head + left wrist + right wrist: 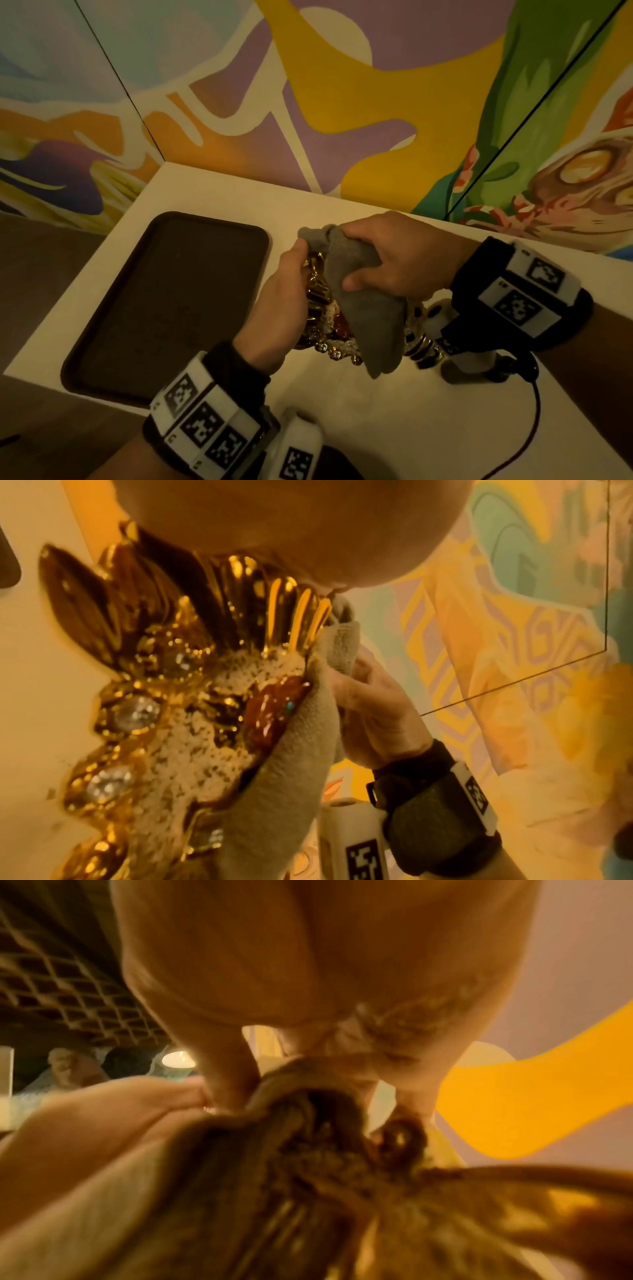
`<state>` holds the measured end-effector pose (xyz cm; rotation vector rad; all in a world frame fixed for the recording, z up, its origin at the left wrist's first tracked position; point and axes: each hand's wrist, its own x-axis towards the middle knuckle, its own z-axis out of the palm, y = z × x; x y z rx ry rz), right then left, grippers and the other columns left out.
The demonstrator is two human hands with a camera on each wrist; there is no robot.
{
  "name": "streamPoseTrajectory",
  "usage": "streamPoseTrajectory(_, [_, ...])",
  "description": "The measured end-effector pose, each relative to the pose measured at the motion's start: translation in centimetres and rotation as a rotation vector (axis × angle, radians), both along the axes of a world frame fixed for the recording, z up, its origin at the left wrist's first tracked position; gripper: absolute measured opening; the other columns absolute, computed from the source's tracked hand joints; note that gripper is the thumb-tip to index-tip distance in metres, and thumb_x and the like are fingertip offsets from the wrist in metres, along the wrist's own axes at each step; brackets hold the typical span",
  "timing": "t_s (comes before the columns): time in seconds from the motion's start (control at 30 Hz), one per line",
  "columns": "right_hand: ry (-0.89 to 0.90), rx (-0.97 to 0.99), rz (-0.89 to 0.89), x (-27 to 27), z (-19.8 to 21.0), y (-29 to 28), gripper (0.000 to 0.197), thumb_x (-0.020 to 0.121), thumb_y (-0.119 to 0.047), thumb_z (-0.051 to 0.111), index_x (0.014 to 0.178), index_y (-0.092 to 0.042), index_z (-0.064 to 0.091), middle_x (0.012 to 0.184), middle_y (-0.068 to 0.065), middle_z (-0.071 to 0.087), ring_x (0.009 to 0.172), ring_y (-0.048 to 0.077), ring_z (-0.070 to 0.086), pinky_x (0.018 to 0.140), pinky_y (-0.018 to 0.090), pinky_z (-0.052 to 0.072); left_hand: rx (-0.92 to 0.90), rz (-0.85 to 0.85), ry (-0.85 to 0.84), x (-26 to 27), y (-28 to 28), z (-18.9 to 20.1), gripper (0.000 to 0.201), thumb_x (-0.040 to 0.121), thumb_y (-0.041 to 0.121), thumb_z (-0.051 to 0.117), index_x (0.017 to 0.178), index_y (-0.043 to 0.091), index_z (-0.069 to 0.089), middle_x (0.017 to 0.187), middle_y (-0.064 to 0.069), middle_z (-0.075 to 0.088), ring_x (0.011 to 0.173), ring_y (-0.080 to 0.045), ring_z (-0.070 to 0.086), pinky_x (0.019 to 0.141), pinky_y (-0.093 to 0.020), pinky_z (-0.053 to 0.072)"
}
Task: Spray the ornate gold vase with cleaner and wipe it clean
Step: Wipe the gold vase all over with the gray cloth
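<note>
Head view alone shows tray; left wrist: right hand fingers pinching cloth against vase.

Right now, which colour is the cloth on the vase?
Grey; the cloth shows best in the head view.

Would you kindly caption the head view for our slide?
Left hand steadies the gold vase while right hand wipes it with a grey cloth.

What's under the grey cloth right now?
The gold vase: its ribbed neck and jewelled side show beside the grey cloth. The right hand grips the cloth; the vase's covered side is hidden.
</note>
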<state>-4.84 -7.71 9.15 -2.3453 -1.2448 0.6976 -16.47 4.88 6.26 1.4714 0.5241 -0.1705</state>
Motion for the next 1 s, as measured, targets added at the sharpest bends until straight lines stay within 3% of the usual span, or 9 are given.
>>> streamPoseTrajectory(0.13, [-0.050,0.040,-0.056,-0.2,-1.1,0.0,0.026,0.078,-0.038,0.075,0.089,-0.016,0.065,0.080,-0.004,0.066,0.073,0.013,0.058,0.063,0.029,0.044,0.059,-0.044,0.016,0.5,-0.1,-0.6,0.045,0.104,0.043,0.015,0.075,0.034,0.048,0.041,0.028,0.059,0.041,0.023,0.051,0.032,0.001,0.035])
streamPoseTrajectory(0.27, [-0.035,0.153,-0.158,-0.8,-2.5,-0.3,0.024,0.081,-0.040,0.071,0.084,-0.017,0.066,0.067,-0.013,0.059,0.062,0.002,0.054,0.055,0.011,0.034,0.042,-0.099,0.081,1.0,0.5,-1.4,0.065,0.101,0.051,0.013,0.080,0.018,0.065,0.052,0.010,0.070,0.045,0.006,0.062,0.035,-0.006,0.042])
streamPoseTrajectory(0.33, [-0.003,0.121,-0.158,-0.6,-2.6,-0.5,0.021,0.085,-0.033,0.069,0.085,-0.012,0.065,0.071,-0.009,0.062,0.066,0.007,0.055,0.059,0.018,0.038,0.052,-0.123,0.110,1.0,0.7,-1.6,0.067,0.100,0.053,0.013,0.078,0.018,0.066,0.051,0.011,0.070,0.046,0.005,0.063,0.036,-0.006,0.042])
streamPoseTrajectory(0.4, [0.019,0.055,-0.120,-0.3,-2.7,-0.7,0.014,0.085,-0.025,0.069,0.085,-0.013,0.061,0.078,-0.006,0.062,0.070,0.010,0.054,0.063,0.027,0.038,0.097,-0.138,0.105,1.2,0.6,-1.9,0.063,0.099,0.055,0.012,0.090,0.023,0.065,0.065,0.010,0.074,0.064,0.002,0.068,0.054,-0.010,0.052])
streamPoseTrajectory(0.5, [0.003,0.062,-0.124,-0.6,-3.3,-0.7,0.017,0.079,-0.024,0.074,0.089,-0.021,0.061,0.082,-0.007,0.060,0.071,0.008,0.052,0.061,0.020,0.037,0.216,-0.214,0.031,1.2,0.0,-1.5,0.063,0.091,0.067,0.008,0.111,0.030,0.056,0.105,-0.005,0.071,0.098,-0.020,0.065,0.091,-0.045,0.051])
streamPoseTrajectory(0.63, [-0.013,0.107,-0.227,-0.8,-4.3,-0.4,0.023,0.081,-0.033,0.072,0.093,-0.015,0.067,0.082,-0.003,0.062,0.072,0.012,0.054,0.060,0.015,0.036,0.211,-0.183,0.040,1.6,0.3,-1.2,0.052,0.099,0.056,0.012,0.096,0.038,0.060,0.089,0.005,0.069,0.086,-0.009,0.064,0.079,-0.032,0.051])
streamPoseTrajectory(0.73, [0.018,0.168,-0.288,-0.9,-4.6,-0.3,0.021,0.088,-0.035,0.064,0.093,-0.016,0.068,0.080,-0.006,0.060,0.069,0.006,0.053,0.063,0.015,0.037,0.168,-0.160,0.106,1.7,0.6,-0.9,0.065,0.100,0.055,0.013,0.088,0.025,0.070,0.078,0.003,0.073,0.075,-0.007,0.067,0.066,-0.024,0.047])
streamPoseTrajectory(0.87, [0.198,0.212,-0.383,-0.2,-4.7,-0.9,0.024,0.092,-0.033,0.058,0.106,-0.017,0.068,0.101,-0.003,0.068,0.095,0.013,0.062,0.084,0.027,0.048,0.212,-0.138,0.081,1.5,0.7,-0.7,0.058,0.103,0.046,0.012,0.125,0.014,0.055,0.118,-0.009,0.064,0.100,-0.021,0.061,0.092,-0.037,0.045])
streamPoseTrajectory(1.0, [0.664,0.449,-0.483,1.7,-4.2,-4.3,0.030,0.088,-0.024,0.056,0.112,-0.009,0.064,0.111,0.002,0.068,0.104,0.011,0.064,0.089,0.024,0.050,0.132,-0.054,0.170,1.1,2.6,-0.9,0.069,0.097,0.060,0.016,0.143,0.016,0.042,0.134,0.000,0.053,0.118,-0.016,0.050,0.104,-0.038,0.032])
